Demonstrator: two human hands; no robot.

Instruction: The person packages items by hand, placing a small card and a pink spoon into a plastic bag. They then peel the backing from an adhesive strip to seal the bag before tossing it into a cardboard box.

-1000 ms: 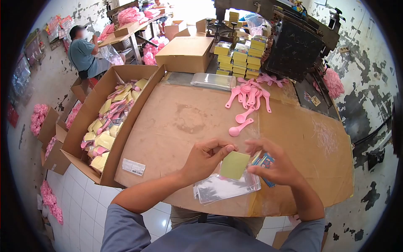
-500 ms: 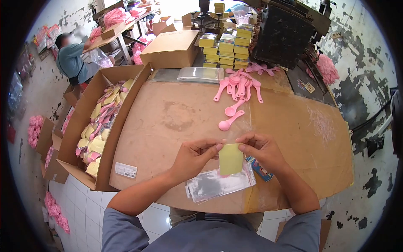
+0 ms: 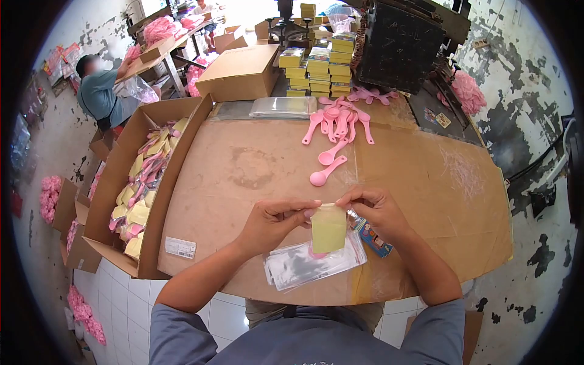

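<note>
My left hand [image 3: 277, 224] and my right hand [image 3: 378, 213] pinch the two top corners of a small clear plastic bag [image 3: 329, 208], its upper strip stretched between them. Inside the bag is a yellow card [image 3: 328, 234]. A bit of pink shows below the card's lower edge, probably a spoon mostly hidden behind it. Under the bag lies a pile of clear plastic bags [image 3: 310, 271] on the cardboard-covered table. Beside my right wrist sit printed blue cards [image 3: 372, 238], partly covered by my hand.
Ahead are loose pink measuring spoons [image 3: 328, 170] and a heap of more spoons [image 3: 340, 118]. A long carton [image 3: 176, 167] on the left holds packed spoons and cards. Behind stand a closed carton [image 3: 237, 72], stacked card bundles [image 3: 319, 70] and a black machine [image 3: 398, 48]. Another person [image 3: 100, 91] sits far left.
My fingers have shifted to the bag's top edge, and a strip of clear plastic now shows above the card. Pink is more visible beneath it. The view has moved slightly.
</note>
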